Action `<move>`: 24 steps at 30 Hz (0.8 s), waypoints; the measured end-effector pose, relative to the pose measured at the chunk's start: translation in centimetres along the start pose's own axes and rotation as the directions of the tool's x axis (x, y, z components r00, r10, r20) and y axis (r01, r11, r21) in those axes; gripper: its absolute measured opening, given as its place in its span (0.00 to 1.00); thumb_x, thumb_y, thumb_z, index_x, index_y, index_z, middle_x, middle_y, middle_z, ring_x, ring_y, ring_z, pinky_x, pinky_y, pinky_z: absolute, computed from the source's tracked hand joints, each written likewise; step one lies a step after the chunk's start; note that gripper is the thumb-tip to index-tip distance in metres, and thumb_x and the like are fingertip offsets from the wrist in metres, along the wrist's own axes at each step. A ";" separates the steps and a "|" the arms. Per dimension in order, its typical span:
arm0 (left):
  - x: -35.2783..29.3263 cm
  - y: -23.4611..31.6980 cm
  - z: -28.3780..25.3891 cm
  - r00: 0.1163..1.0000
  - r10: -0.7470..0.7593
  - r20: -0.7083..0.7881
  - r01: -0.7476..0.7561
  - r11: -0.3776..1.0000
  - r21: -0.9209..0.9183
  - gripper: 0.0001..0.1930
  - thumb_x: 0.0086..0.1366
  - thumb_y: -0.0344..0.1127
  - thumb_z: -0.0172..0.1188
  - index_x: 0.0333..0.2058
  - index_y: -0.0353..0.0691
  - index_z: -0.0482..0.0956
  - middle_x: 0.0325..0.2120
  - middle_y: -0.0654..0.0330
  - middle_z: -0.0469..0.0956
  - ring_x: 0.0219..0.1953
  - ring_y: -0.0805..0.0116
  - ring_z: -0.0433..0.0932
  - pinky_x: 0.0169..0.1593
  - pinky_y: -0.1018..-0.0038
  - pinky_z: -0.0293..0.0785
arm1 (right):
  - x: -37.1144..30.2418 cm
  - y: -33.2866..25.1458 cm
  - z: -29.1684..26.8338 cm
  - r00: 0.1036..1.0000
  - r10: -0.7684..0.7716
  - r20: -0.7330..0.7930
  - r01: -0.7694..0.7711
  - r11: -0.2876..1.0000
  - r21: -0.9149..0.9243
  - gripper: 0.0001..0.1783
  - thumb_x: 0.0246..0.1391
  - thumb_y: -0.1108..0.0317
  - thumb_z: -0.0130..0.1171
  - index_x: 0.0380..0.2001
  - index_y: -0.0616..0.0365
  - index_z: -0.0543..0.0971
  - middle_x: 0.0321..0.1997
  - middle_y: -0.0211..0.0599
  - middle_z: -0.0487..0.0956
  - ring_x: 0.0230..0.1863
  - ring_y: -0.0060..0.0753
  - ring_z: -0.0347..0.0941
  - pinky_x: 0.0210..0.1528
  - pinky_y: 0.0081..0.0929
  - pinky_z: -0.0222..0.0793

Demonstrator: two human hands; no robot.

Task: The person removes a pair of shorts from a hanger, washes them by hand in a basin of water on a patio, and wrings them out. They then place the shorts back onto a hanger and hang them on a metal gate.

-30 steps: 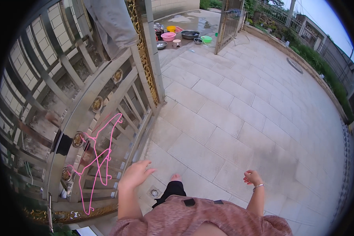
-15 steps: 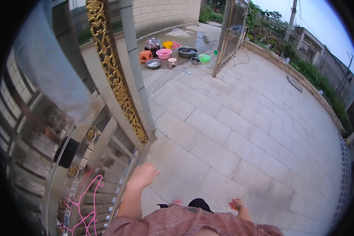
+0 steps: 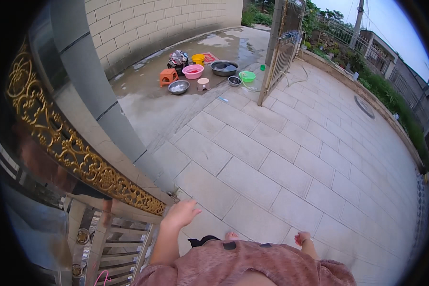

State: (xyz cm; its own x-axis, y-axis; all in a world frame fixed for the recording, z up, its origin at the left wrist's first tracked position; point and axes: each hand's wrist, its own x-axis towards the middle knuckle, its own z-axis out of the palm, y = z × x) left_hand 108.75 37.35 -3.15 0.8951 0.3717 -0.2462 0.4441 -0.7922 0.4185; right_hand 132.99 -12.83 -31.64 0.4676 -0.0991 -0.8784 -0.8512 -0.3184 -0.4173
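Observation:
My left hand (image 3: 180,214) hangs in front of my body beside the lower end of a gate panel with gold scrollwork (image 3: 88,164). Its fingers are loosely apart and nothing shows in them; a small gap seems to lie between hand and panel. My right hand (image 3: 302,238) swings low at my right side over the pale paving (image 3: 252,178). Its fingers curl loosely, with nothing seen in them and nothing close by. A bare foot (image 3: 231,235) peeks out past my brownish-pink top (image 3: 243,262).
Ahead on wet concrete stand an orange stool (image 3: 168,76), a pink basin (image 3: 193,71), a large dark basin (image 3: 224,68), a metal basin (image 3: 178,86), a yellow bucket (image 3: 198,59) and a green basin (image 3: 247,76). An open gate leaf (image 3: 282,55) juts out right of them.
I have moved forward past the gate, and the basins look nearer. The pink hanger and pale blue cloth have slid toward the lower left. Both hands stay free.

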 end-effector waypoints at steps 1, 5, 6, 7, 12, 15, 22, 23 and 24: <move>1.9 0.1 -0.8 0.998 0.030 -0.050 -0.033 0.998 -0.055 0.18 0.54 0.44 0.52 0.38 0.37 0.70 0.33 0.49 0.72 0.37 0.51 0.71 0.40 0.64 0.67 | -0.3 -5.4 2.9 0.984 -0.152 -0.090 0.146 0.987 -0.069 0.10 0.50 0.66 0.42 0.24 0.62 0.70 0.16 0.39 0.72 0.12 0.28 0.66 0.09 0.26 0.61; 8.7 -1.2 -3.7 0.998 0.019 -0.055 -0.028 0.983 -0.179 0.16 0.54 0.44 0.52 0.34 0.37 0.70 0.33 0.50 0.72 0.38 0.51 0.70 0.38 0.62 0.66 | -2.5 -23.6 15.5 0.906 -0.407 0.115 0.421 0.845 -0.329 0.08 0.48 0.65 0.47 0.29 0.57 0.71 0.20 0.33 0.74 0.16 0.23 0.70 0.15 0.23 0.66; 10.3 -2.1 -4.1 0.995 -0.095 -0.009 0.093 0.984 -0.151 0.16 0.54 0.44 0.52 0.34 0.37 0.70 0.33 0.50 0.72 0.38 0.51 0.70 0.38 0.62 0.66 | -2.6 -27.1 18.6 0.875 -0.441 0.200 0.484 0.790 -0.376 0.09 0.48 0.64 0.48 0.29 0.57 0.72 0.20 0.33 0.75 0.17 0.23 0.70 0.17 0.22 0.66; 12.4 -3.0 -4.7 0.978 -0.207 0.030 0.209 0.971 -0.119 0.16 0.53 0.44 0.52 0.34 0.36 0.70 0.33 0.50 0.72 0.38 0.51 0.70 0.38 0.62 0.66 | -1.7 -30.2 21.7 0.860 -0.442 0.255 0.510 0.762 -0.398 0.09 0.48 0.63 0.48 0.29 0.57 0.72 0.21 0.32 0.75 0.18 0.22 0.70 0.17 0.22 0.66; 22.9 -9.0 -7.0 0.926 -0.377 0.022 0.378 0.923 -0.072 0.16 0.53 0.44 0.53 0.35 0.37 0.71 0.32 0.50 0.73 0.37 0.51 0.71 0.37 0.62 0.67 | 1.3 -39.5 32.2 0.842 -0.387 0.377 0.521 0.764 -0.379 0.09 0.48 0.62 0.49 0.29 0.56 0.72 0.22 0.31 0.75 0.21 0.23 0.72 0.21 0.24 0.68; 31.9 -10.5 -9.6 0.949 -0.302 -0.092 0.298 0.953 -0.058 0.16 0.53 0.44 0.53 0.35 0.37 0.71 0.33 0.50 0.73 0.38 0.52 0.71 0.38 0.62 0.67 | 4.5 -42.3 32.9 0.934 -0.126 0.336 0.292 0.810 -0.509 0.08 0.48 0.63 0.50 0.31 0.54 0.71 0.23 0.32 0.76 0.23 0.24 0.72 0.23 0.26 0.69; 51.5 -9.0 -18.8 0.997 0.059 -0.043 -0.064 0.992 -0.108 0.18 0.55 0.42 0.52 0.40 0.35 0.69 0.37 0.48 0.71 0.40 0.52 0.69 0.42 0.66 0.66 | 10.8 -50.7 29.5 0.990 -0.135 0.038 0.139 0.974 -0.181 0.08 0.48 0.67 0.47 0.32 0.56 0.70 0.22 0.36 0.75 0.19 0.29 0.70 0.18 0.29 0.66; 54.2 -9.4 -19.6 0.998 0.062 -0.031 -0.065 0.992 -0.109 0.18 0.55 0.42 0.52 0.40 0.35 0.69 0.37 0.48 0.71 0.40 0.52 0.69 0.42 0.66 0.66 | 11.0 -52.1 29.4 0.992 -0.127 -0.002 0.126 0.985 -0.119 0.07 0.48 0.67 0.47 0.30 0.58 0.70 0.20 0.37 0.74 0.17 0.29 0.69 0.13 0.29 0.64; 57.1 -9.6 -20.4 0.995 0.085 -0.045 -0.088 0.994 -0.070 0.18 0.55 0.42 0.52 0.40 0.35 0.69 0.37 0.48 0.71 0.40 0.52 0.69 0.42 0.66 0.66 | 12.5 -53.7 29.3 0.993 -0.122 -0.006 0.120 0.986 -0.118 0.07 0.48 0.67 0.47 0.30 0.58 0.70 0.20 0.37 0.74 0.17 0.29 0.69 0.13 0.29 0.64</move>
State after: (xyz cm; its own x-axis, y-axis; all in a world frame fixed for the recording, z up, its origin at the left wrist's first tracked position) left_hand 156.37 76.03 -3.40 0.9305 0.3242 -0.1704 0.3652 -0.7863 0.4984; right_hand 177.51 30.67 -27.03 0.5691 -0.0651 -0.8197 -0.7547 -0.4370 -0.4893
